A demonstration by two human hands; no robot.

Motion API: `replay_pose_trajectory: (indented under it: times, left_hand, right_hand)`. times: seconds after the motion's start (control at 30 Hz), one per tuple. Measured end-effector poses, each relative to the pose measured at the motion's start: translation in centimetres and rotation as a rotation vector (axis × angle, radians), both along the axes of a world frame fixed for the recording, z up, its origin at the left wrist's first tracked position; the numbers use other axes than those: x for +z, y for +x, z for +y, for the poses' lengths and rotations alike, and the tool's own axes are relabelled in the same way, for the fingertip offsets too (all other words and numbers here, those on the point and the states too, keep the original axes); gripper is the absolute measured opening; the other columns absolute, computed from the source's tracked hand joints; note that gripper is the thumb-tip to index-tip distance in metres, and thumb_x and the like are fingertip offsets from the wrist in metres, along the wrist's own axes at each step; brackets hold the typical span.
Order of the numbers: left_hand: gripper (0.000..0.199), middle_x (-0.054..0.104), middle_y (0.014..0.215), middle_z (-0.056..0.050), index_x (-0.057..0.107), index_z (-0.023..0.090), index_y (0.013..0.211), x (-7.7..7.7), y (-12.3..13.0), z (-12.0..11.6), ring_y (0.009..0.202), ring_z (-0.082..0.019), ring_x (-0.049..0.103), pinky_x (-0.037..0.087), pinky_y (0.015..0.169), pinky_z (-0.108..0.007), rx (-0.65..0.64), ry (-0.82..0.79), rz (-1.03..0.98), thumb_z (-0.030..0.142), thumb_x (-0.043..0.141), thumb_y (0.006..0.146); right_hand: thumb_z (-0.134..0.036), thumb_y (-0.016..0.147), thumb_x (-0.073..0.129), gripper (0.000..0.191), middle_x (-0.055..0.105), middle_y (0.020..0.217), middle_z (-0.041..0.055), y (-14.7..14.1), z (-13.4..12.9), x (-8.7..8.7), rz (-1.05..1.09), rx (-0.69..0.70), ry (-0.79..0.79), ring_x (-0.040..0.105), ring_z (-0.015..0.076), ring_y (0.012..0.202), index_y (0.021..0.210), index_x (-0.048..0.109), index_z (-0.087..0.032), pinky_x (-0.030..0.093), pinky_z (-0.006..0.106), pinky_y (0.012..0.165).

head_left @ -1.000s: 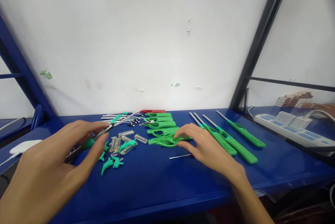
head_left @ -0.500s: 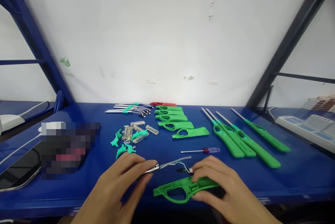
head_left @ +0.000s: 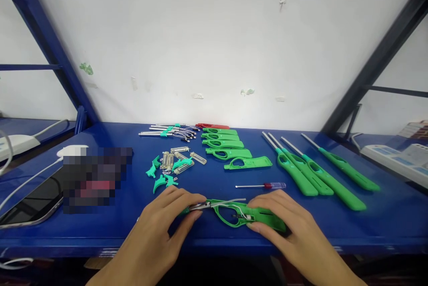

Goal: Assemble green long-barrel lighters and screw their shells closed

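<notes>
My left hand (head_left: 167, 221) pinches a metal lighter tube (head_left: 203, 205) between thumb and fingers. From the tube's end, a clear thin hose (head_left: 234, 200) and white wires run toward a small black-and-white igniter piece (head_left: 245, 217). That piece lies over the green lighter half-shell (head_left: 230, 222), just beyond the trigger loop. My right hand (head_left: 287, 219) grips the half-shell's handle part, thumb on the near edge and fingers on the far edge. The tube's end overlaps the shell's narrow neck; whether it is seated there I cannot tell.
Behind my hands lie a screwdriver (head_left: 261, 185), clear fuel tanks (head_left: 170, 160), teal triggers (head_left: 160, 182) and wired metal tubes (head_left: 163, 132). Green half-shells (head_left: 227, 154) are lined up at the back. Several whole lighters (head_left: 297, 172) lie right; a phone (head_left: 33, 192) lies left.
The half-shell has moved away from the table's front edge and its neck now meets the tube. The igniter piece has come down onto the shell. The view has shifted slightly.
</notes>
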State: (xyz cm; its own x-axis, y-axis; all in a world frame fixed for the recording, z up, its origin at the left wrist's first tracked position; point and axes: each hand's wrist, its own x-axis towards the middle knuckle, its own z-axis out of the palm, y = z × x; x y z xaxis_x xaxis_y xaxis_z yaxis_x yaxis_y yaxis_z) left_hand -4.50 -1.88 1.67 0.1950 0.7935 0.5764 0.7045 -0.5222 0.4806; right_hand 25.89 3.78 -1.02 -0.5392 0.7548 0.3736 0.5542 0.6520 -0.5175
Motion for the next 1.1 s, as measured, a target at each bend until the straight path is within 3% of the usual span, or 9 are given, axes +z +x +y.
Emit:
replay_pose_trajectory:
  times: [0.5, 1.1]
  left_hand:
    - [0.026, 0.073, 0.109, 0.000, 0.074, 0.030, 0.120, -1.3, 0.0, 0.8, 0.097, -0.015, 0.072, 0.059, 0.086, -0.025, -0.016, -0.022, 0.056, 0.015, 0.059, 0.105]
    - [0.025, 0.074, 0.108, 0.001, 0.076, 0.030, 0.118, -0.5, 0.5, 0.7, 0.094, -0.012, 0.074, 0.060, 0.084, -0.019, -0.020, 0.065, -0.012, 0.017, 0.058, 0.106]
  right_hand:
    - [-0.036, 0.106, 0.068, 0.021, 0.075, 0.118, -0.0004, 0.0, -0.1, 0.3, -0.002, 0.036, 0.064, 0.068, 0.0230, 0.111, 0.127, 0.065, -0.036, 0.053, 0.038, 0.099]
    - [-0.029, 0.106, 0.069, 0.012, 0.076, 0.115, -0.0031, -0.2, 0.0, 0.6, 0.025, 0.089, 0.095, 0.067, 0.0201, 0.109, 0.116, 0.067, -0.034, 0.053, 0.037, 0.097]
